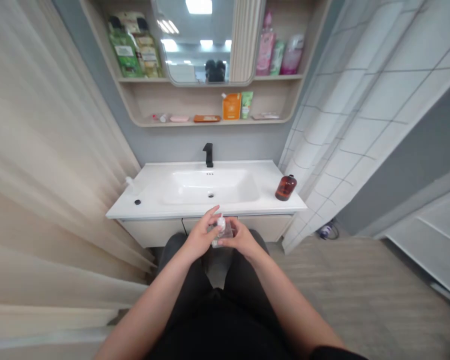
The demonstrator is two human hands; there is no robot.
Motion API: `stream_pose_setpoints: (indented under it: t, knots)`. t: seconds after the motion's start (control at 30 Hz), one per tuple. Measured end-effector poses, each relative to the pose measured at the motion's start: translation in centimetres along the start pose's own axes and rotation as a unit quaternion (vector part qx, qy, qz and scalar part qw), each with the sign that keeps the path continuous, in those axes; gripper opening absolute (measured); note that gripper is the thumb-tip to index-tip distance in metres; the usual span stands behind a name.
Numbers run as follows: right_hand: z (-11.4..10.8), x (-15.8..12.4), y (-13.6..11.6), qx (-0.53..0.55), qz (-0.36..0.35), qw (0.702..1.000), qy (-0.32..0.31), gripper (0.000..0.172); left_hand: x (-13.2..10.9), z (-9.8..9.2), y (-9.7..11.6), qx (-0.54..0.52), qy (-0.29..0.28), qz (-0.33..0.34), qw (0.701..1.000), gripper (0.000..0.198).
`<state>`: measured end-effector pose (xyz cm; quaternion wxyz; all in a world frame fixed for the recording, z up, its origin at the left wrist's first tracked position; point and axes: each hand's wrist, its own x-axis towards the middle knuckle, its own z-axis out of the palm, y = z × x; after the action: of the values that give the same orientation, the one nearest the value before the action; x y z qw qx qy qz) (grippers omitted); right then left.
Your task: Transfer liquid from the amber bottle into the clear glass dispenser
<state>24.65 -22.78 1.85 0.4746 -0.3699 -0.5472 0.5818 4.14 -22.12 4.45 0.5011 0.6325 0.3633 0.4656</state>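
Note:
In front of the sink's edge, low over my lap, I hold a small clear bottle (227,231) with a white top (221,221). My right hand (241,236) wraps round the bottle's side, thumb in front. At the white top, my left hand (202,235) has its thumb and fingers closed in from the left. Part of the bottle is covered by my fingers. An amber bottle (286,188) with a dark neck stands on the right of the white counter. On the counter's left lie a small black cap (137,202) and a white pump-like piece (130,181), partly blurred.
A white sink (172,197) with a black faucet (208,155) lies ahead. Above it, a mirrored shelf unit (135,100) holds several bottles, an orange pouch (231,106) and a green tube (246,104). Curtains hang at the left (60,150) and right (330,125).

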Motion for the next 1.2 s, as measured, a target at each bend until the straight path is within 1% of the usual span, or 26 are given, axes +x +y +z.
stream_pose_setpoints:
  t: [0.07,0.1,0.17,0.23,0.27,0.33,0.4,0.43,0.47,0.5,0.57,0.6,0.63,0.7,0.73,0.77,0.8,0.87,0.9,0.93,0.97,1.03,1.07,1.1,1.13,1.2]
  knots:
    - [0.5,-0.5,-0.6,0.003,0.003,1.000,-0.016,0.086,-0.2,0.0,0.3,-0.011,-0.005,-0.007,1.000,0.073]
    - [0.8,-0.6,-0.8,0.004,0.002,1.000,-0.023,0.088,-0.4,0.1,0.5,-0.006,0.007,-0.006,1.000,0.068]
    - [1.3,-0.9,-1.0,0.007,-0.002,1.000,-0.026,0.086,-0.6,0.3,0.7,0.019,0.061,0.004,0.998,0.060]
    - [1.7,-1.0,-1.1,0.013,-0.007,1.000,-0.021,0.080,-0.8,0.5,1.1,0.045,0.112,0.013,0.993,0.062]
    - [1.7,-0.9,-1.0,0.014,-0.010,1.000,-0.015,0.078,-0.9,0.6,1.3,0.049,0.114,0.016,0.992,0.069]
    - [1.7,-0.9,-1.0,0.009,-0.012,1.000,-0.002,0.077,-1.0,0.6,1.6,0.025,0.069,0.019,0.997,0.085]
    - [1.6,-0.9,-1.1,0.003,-0.013,1.000,0.004,0.081,-1.1,0.5,1.7,-0.031,0.014,0.015,0.999,0.088]
    - [1.5,-0.9,-1.2,0.002,-0.012,1.000,0.003,0.082,-1.1,0.5,1.7,-0.053,0.005,0.010,0.999,0.085]
    - [1.5,-1.0,-1.3,0.001,-0.010,1.000,-0.002,0.082,-1.1,0.4,1.7,-0.061,0.012,0.005,0.998,0.082]
    - [1.4,-1.0,-1.4,-0.001,-0.009,1.000,-0.009,0.081,-1.0,0.5,1.7,-0.054,0.027,0.001,0.998,0.079]
    - [1.5,-1.1,-1.5,-0.006,-0.010,1.000,-0.021,0.078,-0.8,0.6,1.7,-0.011,0.049,0.006,0.999,0.080]
    - [1.5,-1.2,-1.5,-0.008,-0.011,1.000,-0.023,0.077,-0.7,0.6,1.7,0.006,0.042,0.013,0.999,0.083]
    - [1.4,-1.2,-1.5,-0.009,-0.010,1.000,-0.022,0.078,-0.6,0.5,1.7,0.008,0.023,0.022,0.999,0.086]
    - [1.3,-1.3,-1.6,-0.009,-0.005,1.000,-0.016,0.079,-0.5,0.4,1.8,-0.024,-0.026,0.035,0.999,0.087]
    - [1.2,-1.3,-1.6,-0.011,-0.001,1.000,-0.012,0.080,-0.5,0.3,1.8,-0.041,-0.038,0.037,0.998,0.085]
    - [1.1,-1.3,-1.5,-0.015,0.002,1.000,-0.010,0.079,-0.4,0.3,1.9,-0.049,-0.033,0.034,0.998,0.082]
    - [1.0,-1.3,-1.5,-0.018,0.004,1.000,-0.008,0.079,-0.3,0.4,2.0,-0.044,-0.014,0.027,0.999,0.080]
    - [1.0,-1.3,-1.4,-0.017,0.002,1.000,-0.006,0.079,0.0,0.8,2.3,0.005,0.032,0.009,0.999,0.078]
    - [1.0,-1.2,-1.4,-0.013,-0.001,1.000,-0.005,0.080,0.1,0.9,2.5,0.031,0.040,0.003,0.999,0.077]
    - [1.0,-1.2,-1.4,-0.007,-0.005,1.000,-0.006,0.082,0.2,1.0,2.7,0.047,0.032,0.003,0.998,0.076]
    - [1.0,-1.2,-1.4,-0.003,-0.007,1.000,-0.008,0.084,0.3,1.0,3.0,0.047,0.009,0.007,0.999,0.076]
    - [0.9,-1.1,-1.6,-0.006,-0.008,1.000,-0.009,0.087,0.4,0.7,3.2,0.001,-0.045,0.022,0.999,0.078]
    - [0.8,-1.1,-1.7,-0.012,-0.007,1.000,-0.008,0.087,0.4,0.5,3.2,-0.031,-0.062,0.028,0.997,0.080]
    - [0.7,-1.1,-1.8,-0.019,-0.006,1.000,-0.006,0.086,0.4,0.3,3.0,-0.056,-0.065,0.030,0.996,0.083]
    - [0.6,-1.0,-1.8,-0.025,-0.006,1.000,-0.004,0.084,0.5,0.2,2.9,-0.068,-0.053,0.031,0.996,0.086]
    - [0.6,-1.1,-1.9,-0.026,-0.008,1.000,-0.007,0.082,0.6,0.4,2.5,-0.050,-0.004,0.033,0.998,0.088]
